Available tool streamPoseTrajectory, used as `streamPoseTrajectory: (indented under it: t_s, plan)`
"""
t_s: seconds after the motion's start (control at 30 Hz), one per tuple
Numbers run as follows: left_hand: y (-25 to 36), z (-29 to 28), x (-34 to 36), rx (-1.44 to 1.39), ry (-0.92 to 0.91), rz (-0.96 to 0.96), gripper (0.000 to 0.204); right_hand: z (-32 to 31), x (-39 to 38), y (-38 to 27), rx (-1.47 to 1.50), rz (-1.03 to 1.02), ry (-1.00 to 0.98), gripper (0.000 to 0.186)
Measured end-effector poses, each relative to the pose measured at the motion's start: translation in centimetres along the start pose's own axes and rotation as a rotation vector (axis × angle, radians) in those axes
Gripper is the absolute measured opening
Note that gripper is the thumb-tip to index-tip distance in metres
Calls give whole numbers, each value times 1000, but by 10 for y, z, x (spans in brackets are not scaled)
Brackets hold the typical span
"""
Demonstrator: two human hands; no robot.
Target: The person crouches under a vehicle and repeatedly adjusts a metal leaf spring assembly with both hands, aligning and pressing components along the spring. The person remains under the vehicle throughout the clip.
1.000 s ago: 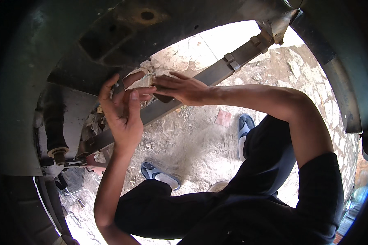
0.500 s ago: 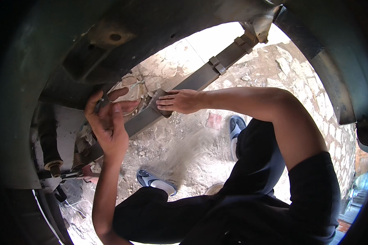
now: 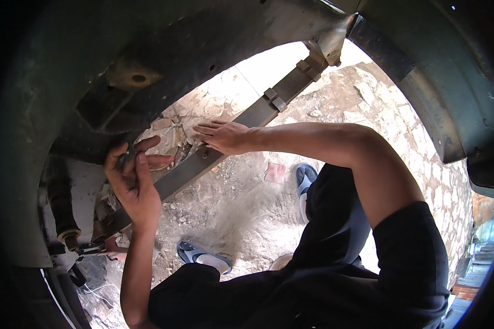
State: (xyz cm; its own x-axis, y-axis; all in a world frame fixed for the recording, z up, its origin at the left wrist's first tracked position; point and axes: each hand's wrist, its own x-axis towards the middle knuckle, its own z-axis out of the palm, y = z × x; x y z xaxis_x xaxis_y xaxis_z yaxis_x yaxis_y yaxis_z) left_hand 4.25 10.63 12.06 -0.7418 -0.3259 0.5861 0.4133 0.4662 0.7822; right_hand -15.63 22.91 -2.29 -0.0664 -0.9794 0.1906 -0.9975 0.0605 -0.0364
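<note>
A long dark leaf spring (image 3: 184, 174) runs diagonally under a vehicle body, from lower left to upper right. My right hand (image 3: 225, 137) lies across it, fingers stretched out and flat, palm down. A small round pin (image 3: 205, 155) stands up from the spring just below that hand. Left of it, my left hand (image 3: 140, 183) is raised palm up. Its thumb and bent fingers close around a small grey metal piece (image 3: 130, 151), mostly hidden by the fingers. Two clamps (image 3: 275, 100) wrap the spring's upper part.
Dark bodywork (image 3: 203, 38) arches overhead and down both sides. A shock absorber (image 3: 61, 205) hangs at the left. Beneath lie dusty ground (image 3: 230, 214), a reddish tile piece (image 3: 275, 173) and my sandalled feet (image 3: 203, 256). Clear plastic bottles (image 3: 486, 230) stand far right.
A flat dark plate seen under my right fingers on the spring no longer shows, and the pin is now visible. My right hand slid slightly over the spring. The whole view shifted a little.
</note>
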Motion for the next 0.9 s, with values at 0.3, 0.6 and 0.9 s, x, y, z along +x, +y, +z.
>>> streamPoseTrajectory:
  t_s: [0.3,0.6,0.9]
  plan:
    - [2,2,-2,65,9,25,39,2,-17,-26,58,-139,-23,51]
    - [5,0,-2,25,-20,9,42,2,-5,-33,-57,-84,-320,58]
    - [4,3,4,-164,-33,-6,26,13,-18,-29,-117,-191,-197,59]
